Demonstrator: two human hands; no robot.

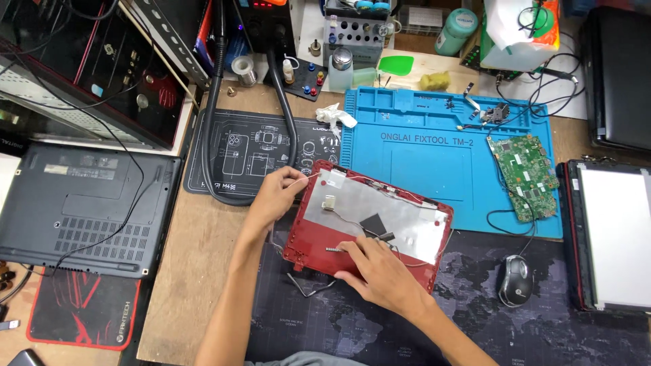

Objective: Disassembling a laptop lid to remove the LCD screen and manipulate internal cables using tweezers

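left hand: bare, no glove, no ring or watch in view
right hand: bare too, no glove, nothing worn on the fingers that shows
left forearm: uncovered from wrist to the bottom edge of the view, no sleeve, no band
right forearm: uncovered as well, no sleeve or strap
clothing: a sliver of grey fabric at the bottom edge between the arms (too little shows to tell the garment)
markings: none visible on either arm

One head-worn camera looks steeply down (near, from the person's own side) onto the workbench.
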